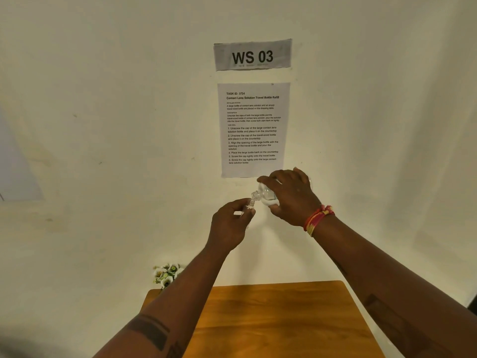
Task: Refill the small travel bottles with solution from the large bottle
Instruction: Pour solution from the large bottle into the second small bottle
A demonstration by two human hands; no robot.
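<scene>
My right hand (290, 196) grips the large clear bottle (265, 196), tipped to the left with its open neck pointing down at the small travel bottle (248, 205). A little white liquid lies in the large bottle's lower side. My left hand (229, 223) pinches the small clear bottle upright between thumb and fingers, its open mouth just under the large bottle's neck. Both hands are raised in front of the wall, well above the table. Most of the small bottle is hidden by my fingers. No caps are in view.
A wooden table (278, 319) lies below, near the bottom of the view. A bunch of white artificial flowers (166, 275) stands at its far left corner. On the wall hang a "WS 03" sign (253, 55) and a task sheet (253, 129).
</scene>
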